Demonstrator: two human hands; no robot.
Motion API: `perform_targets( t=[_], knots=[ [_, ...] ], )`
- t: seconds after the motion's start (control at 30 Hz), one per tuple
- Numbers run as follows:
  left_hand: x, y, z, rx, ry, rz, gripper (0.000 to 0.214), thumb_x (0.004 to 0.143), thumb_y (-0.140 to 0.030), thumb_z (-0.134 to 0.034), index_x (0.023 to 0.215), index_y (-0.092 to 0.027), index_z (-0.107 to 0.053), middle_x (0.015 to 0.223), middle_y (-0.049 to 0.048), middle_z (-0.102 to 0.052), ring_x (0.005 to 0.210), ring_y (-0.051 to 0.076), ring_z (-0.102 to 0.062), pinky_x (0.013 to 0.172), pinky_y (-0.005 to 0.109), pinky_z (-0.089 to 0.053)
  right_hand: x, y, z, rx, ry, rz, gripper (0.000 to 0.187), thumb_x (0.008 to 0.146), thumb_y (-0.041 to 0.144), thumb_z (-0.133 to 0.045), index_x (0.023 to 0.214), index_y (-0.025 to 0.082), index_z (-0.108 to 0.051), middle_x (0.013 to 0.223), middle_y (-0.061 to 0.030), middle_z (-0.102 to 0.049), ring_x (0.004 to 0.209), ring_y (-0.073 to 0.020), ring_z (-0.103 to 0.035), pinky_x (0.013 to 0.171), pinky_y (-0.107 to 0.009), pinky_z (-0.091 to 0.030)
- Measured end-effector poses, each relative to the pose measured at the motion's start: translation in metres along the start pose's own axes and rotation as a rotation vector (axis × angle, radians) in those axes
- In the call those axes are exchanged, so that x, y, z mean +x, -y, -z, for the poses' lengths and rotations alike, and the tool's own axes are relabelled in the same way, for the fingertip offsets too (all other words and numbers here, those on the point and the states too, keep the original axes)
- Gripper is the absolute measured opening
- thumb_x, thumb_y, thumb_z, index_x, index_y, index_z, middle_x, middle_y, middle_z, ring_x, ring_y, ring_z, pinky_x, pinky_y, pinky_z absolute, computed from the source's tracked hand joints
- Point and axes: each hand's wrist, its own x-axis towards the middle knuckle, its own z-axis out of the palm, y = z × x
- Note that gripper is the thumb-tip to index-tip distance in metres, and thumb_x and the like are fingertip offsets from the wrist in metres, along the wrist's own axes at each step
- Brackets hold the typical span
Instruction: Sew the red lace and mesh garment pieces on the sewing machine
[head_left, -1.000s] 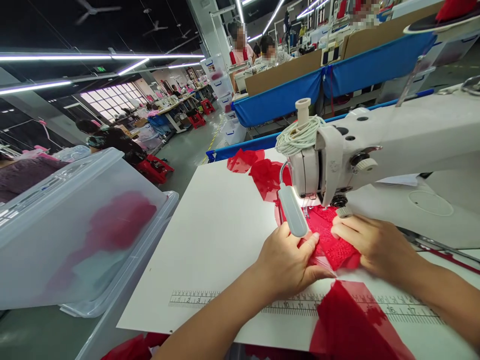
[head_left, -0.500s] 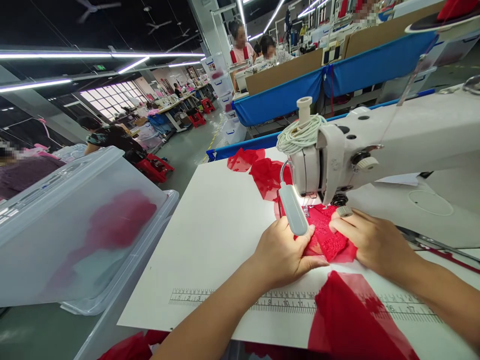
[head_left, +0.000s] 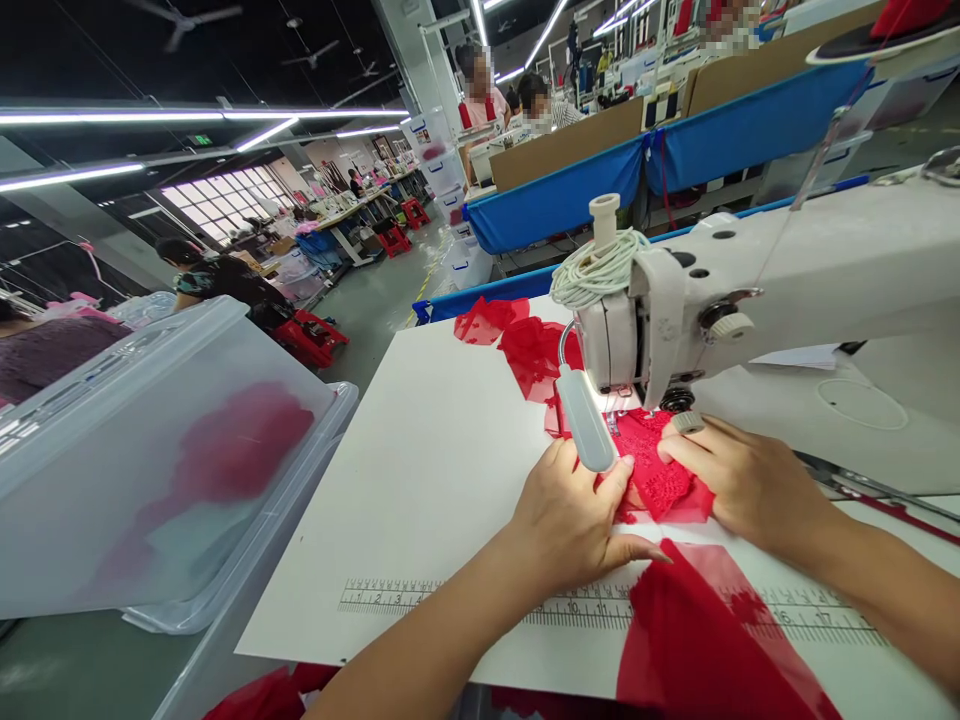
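Crossing the printed ruler [head_left: 386, 597] at the near edge of the white sewing table [head_left: 390, 470], a swath of sheer red fabric [head_left: 690, 635] ran out of view at the bottom. Just beyond it, the left hand [head_left: 566, 515] lay palm down, thumb stretched wide from the forefinger, whose tip touched the left side of a red lace piece [head_left: 664, 475]; its other fingers were partly hidden by a small grey lamp [head_left: 587, 425]. The right hand [head_left: 750, 475] rested at the lace's right side with its fingers curled — whether they pinched the cloth, I could not tell.

The lace lay between both hands, its far end at the presser foot [head_left: 615, 422] of a white sewing machine [head_left: 817, 285]. Pale cord [head_left: 592, 270] was wound around a post on the machine's head. Off to the left stood a translucent plastic bin [head_left: 105, 510], with red showing through its wall. Behind the lamp, crumpled red scraps [head_left: 536, 355] lay toward the table's far edge.

Farther back hung blue cloth troughs [head_left: 559, 205] — co-workers sat or stood past them, and red stools [head_left: 394, 238] dotted the aisle.
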Motion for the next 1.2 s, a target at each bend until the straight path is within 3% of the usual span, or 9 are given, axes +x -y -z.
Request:
perform_targets(
  t=[0.3, 0.5, 0.63, 0.73, 0.83, 0.93, 1.07, 1.2],
  knots=[
    [0.0, 0.002, -0.003, 0.007, -0.062, 0.01, 0.094, 0.095, -0.08, -0.015, 0.131, -0.01, -0.067, 0.12, 0.0228, -0.069, 0.094, 0.031, -0.066, 0.085, 0.046, -0.054, -0.001, -0.003, -0.002, 0.024, 0.04, -0.02, 0.042, 0.053, -0.005, -0.041, 0.081, 0.024, -0.054, 0.069, -0.0007, -0.059, 0.064, -0.0191, -0.052, 0.047, -0.028, -0.029],
    [0.001, 0.002, -0.002, 0.02, -0.118, 0.023, 0.09, 0.097, -0.077, -0.014, 0.127, -0.011, -0.067, 0.121, 0.0199, -0.068, 0.107, 0.034, -0.062, 0.103, 0.055, -0.045, -0.001, -0.002, -0.002, 0.012, 0.067, -0.039, 0.042, 0.054, -0.004, -0.041, 0.082, 0.023, -0.058, 0.07, -0.0014, -0.062, 0.067, -0.0198, -0.054, 0.045, -0.028, -0.031],
    [0.007, 0.002, 0.007, -0.009, 0.004, 0.001, 0.06, 0.101, -0.062, -0.04, 0.113, -0.011, -0.069, 0.113, 0.0173, -0.068, 0.094, 0.029, -0.062, 0.086, 0.044, -0.049, -0.001, -0.002, -0.001, 0.023, 0.07, -0.02, 0.034, 0.064, -0.002, -0.043, 0.083, 0.022, -0.059, 0.078, -0.005, -0.066, 0.074, -0.0213, -0.058, 0.05, -0.028, -0.038],
    [0.012, 0.001, 0.012, -0.036, 0.063, 0.021, 0.034, 0.09, -0.043, -0.056, 0.097, -0.013, -0.069, 0.094, 0.0127, -0.066, 0.079, 0.025, -0.058, 0.068, 0.037, -0.045, 0.0, 0.0, 0.002, -0.003, 0.071, -0.008, 0.025, 0.078, 0.009, -0.048, 0.094, 0.019, -0.063, 0.083, -0.0078, -0.068, 0.075, -0.0235, -0.06, 0.052, -0.031, -0.041],
    [0.014, 0.0, 0.008, -0.007, 0.001, 0.045, 0.011, 0.083, -0.025, -0.056, 0.081, -0.018, -0.063, 0.073, 0.0049, -0.058, 0.069, 0.021, -0.053, 0.059, 0.032, -0.036, -0.002, 0.002, 0.006, -0.025, 0.041, 0.038, 0.024, 0.087, 0.015, -0.05, 0.105, 0.017, -0.065, 0.094, -0.0098, -0.073, 0.075, -0.0232, -0.063, 0.054, -0.032, -0.042],
    [0.011, -0.001, -0.001, 0.031, -0.03, 0.027, 0.02, 0.085, -0.008, -0.05, 0.068, -0.02, -0.052, 0.065, 0.0007, -0.05, 0.061, 0.016, -0.047, 0.051, 0.03, -0.028, -0.008, 0.004, 0.004, 0.031, 0.022, 0.116, 0.034, 0.091, 0.009, -0.045, 0.117, 0.02, -0.063, 0.115, -0.0061, -0.075, 0.073, -0.0179, -0.066, 0.053, -0.031, -0.039],
    [0.009, 0.0, -0.007, -0.137, 0.038, 0.084, 0.021, 0.088, -0.001, -0.046, 0.08, -0.018, -0.056, 0.08, 0.004, -0.059, 0.073, 0.017, -0.056, 0.051, 0.025, -0.035, -0.011, 0.007, -0.003, 0.129, 0.042, 0.135, 0.027, 0.1, 0.013, -0.042, 0.105, 0.023, -0.066, 0.102, -0.0024, -0.077, 0.061, -0.0138, -0.062, 0.051, -0.03, -0.036],
    [0.015, 0.005, -0.005, -0.48, 0.018, 0.191, 0.032, 0.086, 0.002, -0.039, 0.103, -0.017, -0.059, 0.095, 0.0061, -0.067, 0.086, 0.018, -0.064, 0.069, 0.028, -0.053, -0.005, 0.008, -0.006, 0.254, 0.06, 0.023, 0.024, 0.105, 0.022, -0.043, 0.097, 0.023, -0.066, 0.092, -0.003, -0.075, 0.068, -0.014, -0.067, 0.055, -0.025, -0.043]
  ],
)
